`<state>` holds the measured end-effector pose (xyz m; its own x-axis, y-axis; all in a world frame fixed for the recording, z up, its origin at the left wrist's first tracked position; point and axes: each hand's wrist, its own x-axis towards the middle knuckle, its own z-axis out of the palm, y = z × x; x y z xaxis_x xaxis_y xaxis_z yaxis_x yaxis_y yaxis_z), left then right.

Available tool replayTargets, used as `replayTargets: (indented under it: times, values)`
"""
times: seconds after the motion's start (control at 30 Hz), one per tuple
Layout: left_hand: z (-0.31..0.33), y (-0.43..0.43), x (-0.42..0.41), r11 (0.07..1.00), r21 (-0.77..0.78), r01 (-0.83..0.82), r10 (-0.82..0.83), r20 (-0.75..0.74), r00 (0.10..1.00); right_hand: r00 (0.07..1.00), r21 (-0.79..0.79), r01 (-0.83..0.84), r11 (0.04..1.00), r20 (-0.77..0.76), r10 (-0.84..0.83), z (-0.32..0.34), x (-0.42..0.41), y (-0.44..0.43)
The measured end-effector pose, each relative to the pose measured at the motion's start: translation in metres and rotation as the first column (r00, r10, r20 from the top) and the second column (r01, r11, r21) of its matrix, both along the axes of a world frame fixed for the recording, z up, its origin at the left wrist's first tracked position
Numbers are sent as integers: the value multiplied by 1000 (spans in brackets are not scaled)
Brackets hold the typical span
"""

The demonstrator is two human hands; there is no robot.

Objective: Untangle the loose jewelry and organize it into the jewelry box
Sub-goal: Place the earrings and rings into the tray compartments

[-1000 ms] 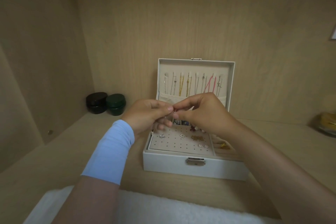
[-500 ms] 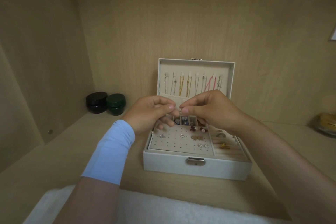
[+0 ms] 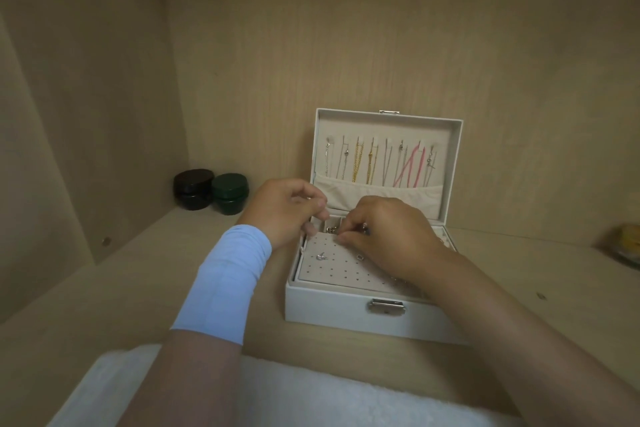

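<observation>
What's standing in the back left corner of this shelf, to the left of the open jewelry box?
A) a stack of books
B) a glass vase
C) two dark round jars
C: a blackish jar and a green jar stand side by side, left of the jewelry box.

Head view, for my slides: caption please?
Right hand works at the perforated beige pad of an open white jewelry box; left hand hovers beside.

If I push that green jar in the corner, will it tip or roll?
Probably neither: the green jar looks squat and wide, standing upright, so it should slide. Its glossy surface may be slippery to grip. Pushed toward the black jar beside it, both would likely move.
</observation>
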<state>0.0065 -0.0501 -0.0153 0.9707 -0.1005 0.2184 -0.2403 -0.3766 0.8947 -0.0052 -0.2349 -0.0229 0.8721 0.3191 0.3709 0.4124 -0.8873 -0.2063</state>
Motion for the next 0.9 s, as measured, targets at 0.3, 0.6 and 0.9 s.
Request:
replayTargets:
  times: [0.3,0.6,0.9]
  values:
    - [0,-3,2,999,-15,-33,34,105,994,991,-73,-47,996,121,56,-2,2,8]
    - [-1,-6,1,1000,8,-24,23,116,993,985,-158,-158,975,47,167,4,1,2]
    - [6,-19,-9,995,-100,22,-22,5,1000,967,333,-131,934,-164,194,28,5,-25]
